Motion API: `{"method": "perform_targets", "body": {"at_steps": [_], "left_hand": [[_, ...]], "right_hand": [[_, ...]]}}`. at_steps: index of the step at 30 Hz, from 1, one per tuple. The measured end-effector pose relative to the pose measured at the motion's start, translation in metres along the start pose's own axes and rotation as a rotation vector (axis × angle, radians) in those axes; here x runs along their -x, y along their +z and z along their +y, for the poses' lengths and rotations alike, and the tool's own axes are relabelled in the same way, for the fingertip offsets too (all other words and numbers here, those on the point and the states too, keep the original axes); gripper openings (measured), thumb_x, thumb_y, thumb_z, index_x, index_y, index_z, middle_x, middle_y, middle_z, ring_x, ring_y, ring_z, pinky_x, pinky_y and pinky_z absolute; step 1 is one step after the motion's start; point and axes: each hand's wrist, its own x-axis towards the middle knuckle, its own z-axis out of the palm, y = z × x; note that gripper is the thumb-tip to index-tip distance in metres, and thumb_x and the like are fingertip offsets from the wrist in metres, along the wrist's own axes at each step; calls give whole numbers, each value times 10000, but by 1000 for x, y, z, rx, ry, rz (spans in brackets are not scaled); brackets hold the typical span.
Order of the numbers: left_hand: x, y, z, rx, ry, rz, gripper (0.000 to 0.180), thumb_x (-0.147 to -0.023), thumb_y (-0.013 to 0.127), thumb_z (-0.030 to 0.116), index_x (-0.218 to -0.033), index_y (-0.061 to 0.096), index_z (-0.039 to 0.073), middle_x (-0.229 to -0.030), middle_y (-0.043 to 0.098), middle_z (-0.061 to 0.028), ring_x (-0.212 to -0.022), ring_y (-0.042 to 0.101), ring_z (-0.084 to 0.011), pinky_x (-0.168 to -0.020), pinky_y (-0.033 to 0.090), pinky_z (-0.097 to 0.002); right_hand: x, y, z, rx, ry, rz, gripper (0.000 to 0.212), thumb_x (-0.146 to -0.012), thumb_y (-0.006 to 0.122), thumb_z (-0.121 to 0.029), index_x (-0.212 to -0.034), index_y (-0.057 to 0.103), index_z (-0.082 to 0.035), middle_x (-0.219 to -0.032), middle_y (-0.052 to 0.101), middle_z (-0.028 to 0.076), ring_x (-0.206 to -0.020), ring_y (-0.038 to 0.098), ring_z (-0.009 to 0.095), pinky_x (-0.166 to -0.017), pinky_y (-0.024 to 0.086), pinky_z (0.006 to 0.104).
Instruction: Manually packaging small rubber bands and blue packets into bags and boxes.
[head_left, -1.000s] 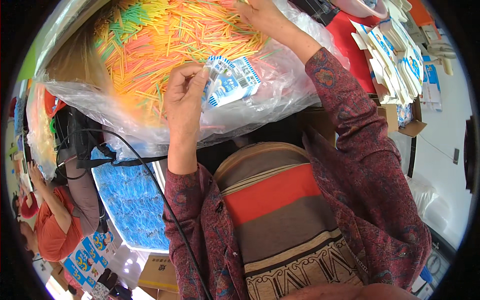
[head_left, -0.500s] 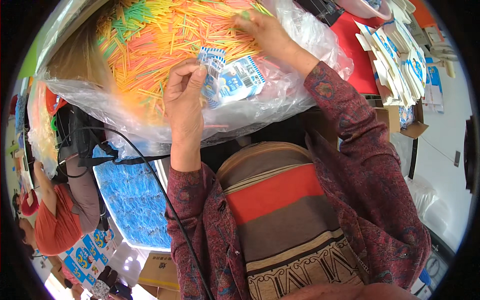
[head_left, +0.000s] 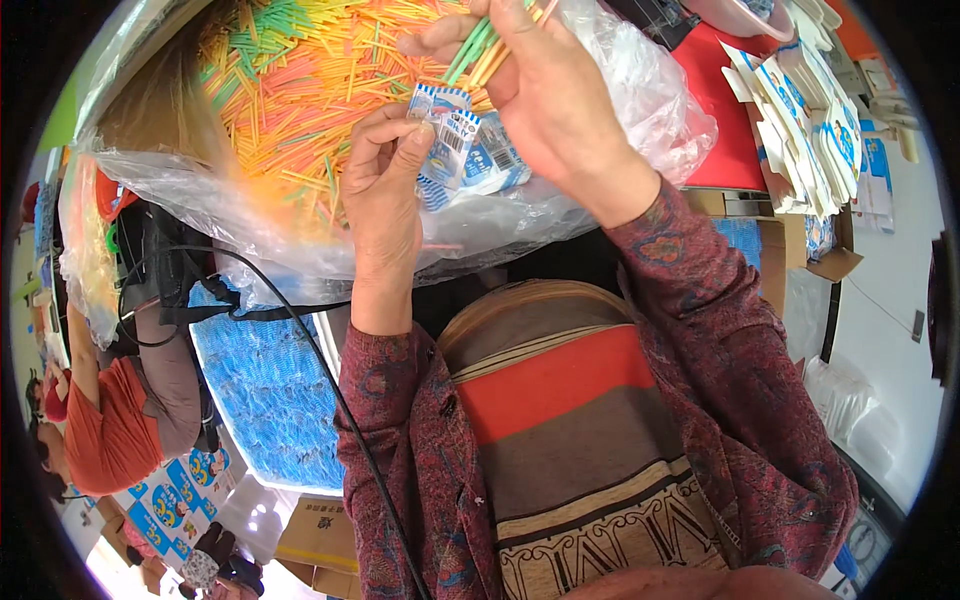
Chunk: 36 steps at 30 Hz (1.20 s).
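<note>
My left hand (head_left: 383, 205) pinches a small blue-and-white printed packet (head_left: 452, 150) between thumb and fingers, holding it over the near edge of a heap. A second packet (head_left: 496, 165) of the same look lies just behind it, on the clear plastic liner. In my right hand (head_left: 560, 110) is a small bunch of thin coloured sticks (head_left: 474, 50), green, yellow and pink, slanting above the packet. The large heap of loose sticks (head_left: 320, 85), mostly orange, yellow and pink with a green patch, fills the clear plastic liner (head_left: 200, 195). Whether the held packet contains anything cannot be made out.
A white-rimmed tray of blue netted material (head_left: 265, 385) stands at my left, with a black cable (head_left: 300, 325) crossing it. Flat white-and-blue cartons (head_left: 805, 120) are stacked at the right beside a red surface (head_left: 712, 110). A person in an orange top (head_left: 118, 425) sits at far left.
My right hand has come back from the heap toward me and now shows a bunch of sticks close to the packet. The left hand, with its packet, has shifted slightly right.
</note>
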Motion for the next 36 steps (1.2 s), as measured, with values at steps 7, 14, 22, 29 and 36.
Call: {"method": "perform_targets", "body": {"at_steps": [7,14,22,29,36], "left_hand": [[-1,3,3,16,2,27,98,-857,675,-18,-937,658,36,-1136,564,-50,-1039,554,-144,-935,446,-287],[-1,3,-1,-127,87,11,106,-857,683,-9,-945,661,46,-1145,540,-43,-1018,546,-131,-911,452,-275],[-4,5,-4,-16,58,37,93,-864,677,-7,-940,654,41,-1143,546,-48,-1003,548,-125,-877,463,-264],[-9,5,-7,82,-32,53,81,-879,659,-6,-947,637,32,-1139,565,-52,-987,560,-122,-884,464,-261],[-17,9,-7,115,-26,65,89,-886,653,1,-963,619,29,-1129,577,-50,-955,570,-111,-857,473,-252]], "right_hand": [[8,5,16,214,-46,43,393,-1047,384,-361,-1029,569,-15,-950,649,69,-806,613,112,-698,497,247],[2,-8,35,304,-222,-64,374,-1003,525,-328,-1177,587,-3,-994,662,71,-922,595,126,-853,473,285],[0,-21,41,653,-89,-110,332,-1012,504,-297,-1172,578,-16,-1055,655,85,-1059,587,155,-950,447,303],[-7,-18,31,244,-49,-85,353,-993,535,-268,-1206,586,9,-1128,654,115,-1133,578,181,-989,432,308],[-13,-27,29,390,-91,-167,345,-980,557,-258,-1177,621,17,-1136,657,120,-1095,592,168,-974,445,314]]}}
